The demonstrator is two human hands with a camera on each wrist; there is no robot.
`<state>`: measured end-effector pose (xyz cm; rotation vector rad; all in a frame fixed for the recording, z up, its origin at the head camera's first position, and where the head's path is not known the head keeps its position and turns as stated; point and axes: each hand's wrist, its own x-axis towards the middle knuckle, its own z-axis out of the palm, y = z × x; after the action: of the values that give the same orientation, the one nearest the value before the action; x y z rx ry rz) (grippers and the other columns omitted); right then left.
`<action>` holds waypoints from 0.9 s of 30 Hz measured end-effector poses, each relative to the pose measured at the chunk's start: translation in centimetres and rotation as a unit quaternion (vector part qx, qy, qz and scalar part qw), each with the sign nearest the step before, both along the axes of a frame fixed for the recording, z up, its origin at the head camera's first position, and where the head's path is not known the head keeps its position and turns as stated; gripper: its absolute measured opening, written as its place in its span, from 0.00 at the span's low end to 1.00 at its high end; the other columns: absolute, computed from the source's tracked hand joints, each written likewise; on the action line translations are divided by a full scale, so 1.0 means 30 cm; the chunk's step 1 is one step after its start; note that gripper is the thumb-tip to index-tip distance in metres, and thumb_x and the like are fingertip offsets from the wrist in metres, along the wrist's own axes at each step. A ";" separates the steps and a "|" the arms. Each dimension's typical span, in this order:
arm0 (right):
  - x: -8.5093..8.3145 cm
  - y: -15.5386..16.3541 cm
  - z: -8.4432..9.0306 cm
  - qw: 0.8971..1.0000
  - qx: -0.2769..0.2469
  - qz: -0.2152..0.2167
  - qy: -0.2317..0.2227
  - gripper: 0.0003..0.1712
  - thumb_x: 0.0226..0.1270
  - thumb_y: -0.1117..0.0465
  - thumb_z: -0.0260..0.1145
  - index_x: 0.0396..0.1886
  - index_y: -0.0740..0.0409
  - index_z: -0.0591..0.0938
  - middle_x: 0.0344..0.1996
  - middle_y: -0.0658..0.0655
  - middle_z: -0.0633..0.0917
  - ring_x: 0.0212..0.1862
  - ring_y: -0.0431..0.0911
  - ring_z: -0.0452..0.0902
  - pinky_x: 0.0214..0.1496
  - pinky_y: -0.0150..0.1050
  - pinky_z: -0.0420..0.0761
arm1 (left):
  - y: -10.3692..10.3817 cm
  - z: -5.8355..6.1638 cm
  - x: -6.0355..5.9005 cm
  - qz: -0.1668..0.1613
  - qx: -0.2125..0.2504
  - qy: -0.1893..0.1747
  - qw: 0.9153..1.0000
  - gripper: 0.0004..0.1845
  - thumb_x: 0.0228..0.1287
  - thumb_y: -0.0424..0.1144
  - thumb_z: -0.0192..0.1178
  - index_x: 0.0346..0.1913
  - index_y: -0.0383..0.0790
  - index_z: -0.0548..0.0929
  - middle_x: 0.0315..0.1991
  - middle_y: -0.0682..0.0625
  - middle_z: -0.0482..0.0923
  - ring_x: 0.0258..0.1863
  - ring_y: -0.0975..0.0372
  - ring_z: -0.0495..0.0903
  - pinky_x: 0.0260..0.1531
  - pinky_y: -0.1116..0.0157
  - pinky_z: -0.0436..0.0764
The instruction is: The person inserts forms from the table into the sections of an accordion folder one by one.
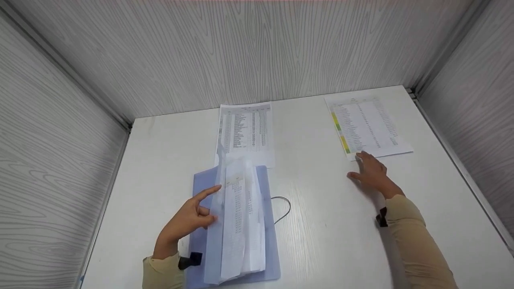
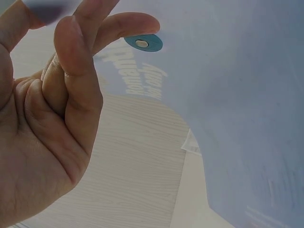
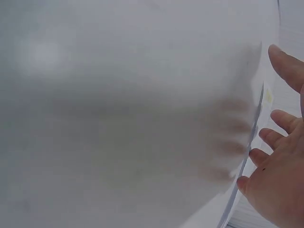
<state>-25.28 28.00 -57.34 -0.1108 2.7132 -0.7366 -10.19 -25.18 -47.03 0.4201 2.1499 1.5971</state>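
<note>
A blue translucent plastic document folder [image 1: 271,241] lies opened on the table, several printed sheets [image 1: 235,208] standing partly raised inside it. My left hand [image 1: 186,216] holds the folder's raised flap between thumb and fingers, index finger stretched along it. In the left wrist view, a fingertip of the left hand [image 2: 61,109] rests beside a teal snap button [image 2: 142,43] on the flap. My right hand [image 1: 371,172], fingers spread and slightly bent, is at the near edge of a printed sheet [image 1: 369,124] with yellow and green marks; whether its fingertips touch the paper I cannot tell.
Another printed sheet [image 1: 247,128] lies behind the folder, its near end partly covered. A thin dark cord loop [image 1: 288,204] sticks out right of the folder. Wood-grain panels [image 1: 261,52] enclose the white table [image 1: 309,249] at the back and both sides.
</note>
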 end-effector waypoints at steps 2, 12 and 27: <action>-0.003 0.010 0.000 1.000 0.000 0.000 -0.007 0.53 0.64 0.45 0.64 0.75 0.67 0.48 0.74 0.73 0.46 0.74 0.68 0.37 0.68 0.70 0.41 | 0.000 -0.004 0.000 -0.001 -0.002 0.000 1.000 0.41 0.59 0.25 0.58 0.75 0.35 0.54 0.12 0.58 0.61 0.12 0.70 0.57 0.17 0.72 0.62; 0.000 0.023 -0.006 0.999 0.040 0.026 -0.017 0.49 0.68 0.44 0.58 0.75 0.68 0.49 0.74 0.72 0.44 0.74 0.70 0.35 0.66 0.71 0.42 | -0.001 -0.003 0.000 -0.001 0.002 0.002 1.000 0.41 0.58 0.25 0.57 0.75 0.34 0.54 0.12 0.58 0.59 0.12 0.71 0.53 0.14 0.70 0.56; 0.082 -0.063 0.000 0.997 0.062 0.048 -0.009 0.46 0.64 0.48 0.64 0.73 0.66 0.56 0.72 0.74 0.49 0.70 0.74 0.40 0.63 0.72 0.46 | 0.001 -0.006 0.000 -0.001 -0.003 0.000 1.000 0.41 0.59 0.25 0.58 0.75 0.35 0.54 0.12 0.58 0.62 0.12 0.70 0.57 0.16 0.72 0.61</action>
<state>-22.83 26.10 -57.35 -0.2017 2.7072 -0.5392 -10.18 -25.16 -47.23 0.4193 2.1535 1.5882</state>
